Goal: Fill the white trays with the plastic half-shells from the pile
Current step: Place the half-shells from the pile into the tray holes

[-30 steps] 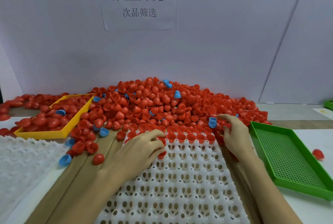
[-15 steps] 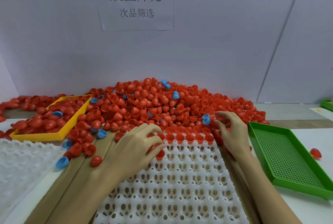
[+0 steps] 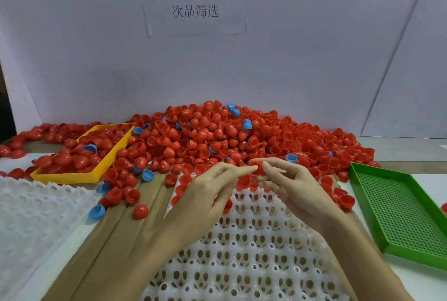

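Note:
A big pile of red half-shells [image 3: 217,136], with a few blue ones mixed in, lies against the back wall. In front of it is the white tray [image 3: 242,252], whose far row holds red shells. Both hands meet over that far edge. My right hand [image 3: 292,187] pinches a red half-shell [image 3: 256,169] between thumb and forefinger. The forefinger of my left hand [image 3: 205,196] touches the same shell. Its other fingers curl over more red shells [image 3: 227,206] beneath them.
A yellow tray [image 3: 82,176] with red shells stands at the left, and a green perforated tray [image 3: 399,216] at the right. A stack of white trays [image 3: 36,216] lies at the near left. Loose red and blue shells [image 3: 96,212] are scattered on the brown cardboard.
My right hand left the pile's right side and moved left with a red shell. My left hand rose from the tray and reached right, so the two now meet at the tray's far edge.

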### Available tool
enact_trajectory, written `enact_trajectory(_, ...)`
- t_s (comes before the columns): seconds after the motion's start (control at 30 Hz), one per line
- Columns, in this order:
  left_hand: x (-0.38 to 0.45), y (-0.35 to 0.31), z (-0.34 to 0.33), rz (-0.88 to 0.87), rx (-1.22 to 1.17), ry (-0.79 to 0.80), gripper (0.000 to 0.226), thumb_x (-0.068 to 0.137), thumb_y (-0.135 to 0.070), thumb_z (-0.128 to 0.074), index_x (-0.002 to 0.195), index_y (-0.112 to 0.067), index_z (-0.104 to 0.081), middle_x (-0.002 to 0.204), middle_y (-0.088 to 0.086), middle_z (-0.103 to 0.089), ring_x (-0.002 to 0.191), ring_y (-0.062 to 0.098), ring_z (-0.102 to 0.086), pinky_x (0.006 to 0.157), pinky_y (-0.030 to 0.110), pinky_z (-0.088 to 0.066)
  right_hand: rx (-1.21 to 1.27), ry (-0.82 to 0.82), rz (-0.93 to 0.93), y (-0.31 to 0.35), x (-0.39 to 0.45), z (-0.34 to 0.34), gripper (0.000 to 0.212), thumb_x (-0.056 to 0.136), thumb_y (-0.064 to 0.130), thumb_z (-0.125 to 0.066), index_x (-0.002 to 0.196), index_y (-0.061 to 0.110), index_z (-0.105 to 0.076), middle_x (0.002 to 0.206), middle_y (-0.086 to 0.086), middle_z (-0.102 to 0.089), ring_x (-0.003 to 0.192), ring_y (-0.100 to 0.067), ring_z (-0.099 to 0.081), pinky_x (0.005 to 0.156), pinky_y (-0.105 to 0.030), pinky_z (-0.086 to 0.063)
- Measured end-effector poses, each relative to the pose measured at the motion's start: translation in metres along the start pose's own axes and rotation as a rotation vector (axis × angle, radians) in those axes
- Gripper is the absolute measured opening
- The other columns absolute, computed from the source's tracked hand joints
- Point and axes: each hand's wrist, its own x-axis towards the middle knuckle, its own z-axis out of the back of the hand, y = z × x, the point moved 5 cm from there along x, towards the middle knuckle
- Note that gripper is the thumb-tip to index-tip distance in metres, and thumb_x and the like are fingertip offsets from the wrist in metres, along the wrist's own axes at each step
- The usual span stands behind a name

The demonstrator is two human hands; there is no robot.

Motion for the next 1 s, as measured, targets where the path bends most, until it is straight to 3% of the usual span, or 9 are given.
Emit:
enact_trajectory(0.2, -0.002, 0.008, 0.001, 0.122, -0.045, -0.118, 0.029, 0.093, -0.008, -0.074, 0.114, -0.027, -0.079, 0.097, -0.016, -0.077, 0.093, -0.004, -0.071, 0.083, 0.020, -0.059, -0.133, 0.087, -0.006, -0.004, -0.002, -0.014, 0.029, 0.101, 0.041, -0.067, 0.120, 0.023, -0.079, 0.106, -0.013, -0.079, 0.100, -0.028, -0.077, 0.088, -0.031, -0.062)
enact_trajectory(0.37, 0.000, 0.008, 0.008, 0.048, 0.086, -0.109, 0.031, 0.094, -0.001, -0.070, 0.111, -0.024, -0.080, 0.105, -0.018, -0.074, 0.102, -0.004, -0.067, 0.090, 0.015, -0.052, -0.212, -0.011, 0.041, 0.005, -0.002, 0.004, 0.027, 0.104, 0.038, -0.062, 0.125, 0.030, -0.076, 0.115, -0.005, -0.077, 0.107, -0.026, -0.075, 0.089, -0.031, -0.062)
enact_trajectory(0.5, -0.001, 0.005, 0.002, -0.062, 0.196, -0.026, 0.040, 0.091, 0.010, -0.067, 0.112, -0.023, -0.080, 0.105, -0.009, -0.069, 0.101, 0.006, -0.065, 0.089, 0.023, -0.053, -0.389, 0.238, 0.061, 0.008, -0.008, -0.013, 0.036, 0.103, 0.028, -0.069, 0.138, 0.035, -0.067, 0.136, 0.010, -0.070, 0.120, -0.015, -0.070, 0.101, -0.028, -0.057)
enact_trajectory(0.6, -0.001, 0.004, 0.006, 0.025, 0.083, -0.156, 0.044, 0.092, 0.001, -0.072, 0.116, -0.034, -0.060, 0.100, -0.016, -0.068, 0.096, 0.003, -0.068, 0.083, 0.019, -0.055, -0.481, 0.193, 0.065, 0.007, -0.008, -0.019, 0.031, 0.097, 0.022, -0.076, 0.124, 0.036, -0.075, 0.122, 0.010, -0.075, 0.114, -0.011, -0.071, 0.098, -0.026, -0.056)
enact_trajectory(0.67, -0.002, 0.009, 0.011, 0.122, -0.009, -0.253, 0.040, 0.089, -0.008, -0.078, 0.104, -0.034, -0.051, 0.096, -0.018, -0.068, 0.093, 0.000, -0.070, 0.079, 0.013, -0.056, -0.483, 0.155, 0.055, 0.008, -0.009, -0.018, 0.028, 0.094, 0.022, -0.080, 0.118, 0.036, -0.078, 0.116, 0.009, -0.076, 0.109, -0.010, -0.071, 0.096, -0.025, -0.057)
enact_trajectory(0.83, -0.004, 0.005, 0.012, 0.071, 0.108, -0.262, 0.014, 0.086, -0.007, -0.082, 0.092, -0.020, -0.079, 0.090, -0.016, -0.073, 0.087, 0.000, -0.071, 0.076, 0.018, -0.059, -0.460, 0.142, 0.058, 0.005, -0.010, -0.022, 0.025, 0.089, 0.020, -0.084, 0.113, 0.025, -0.079, 0.107, 0.000, -0.077, 0.098, -0.016, -0.075, 0.095, -0.033, -0.060)
enact_trajectory(1.0, -0.004, 0.016, 0.008, 0.284, -0.155, -0.243, 0.003, 0.087, -0.024, -0.082, 0.089, -0.026, -0.081, 0.089, -0.018, -0.076, 0.093, -0.002, -0.072, 0.078, 0.012, -0.056, -0.472, 0.043, 0.095, 0.005, -0.007, -0.017, 0.029, 0.082, 0.023, -0.090, 0.108, 0.026, -0.079, 0.099, 0.004, -0.075, 0.090, -0.013, -0.075, 0.084, -0.023, -0.058)
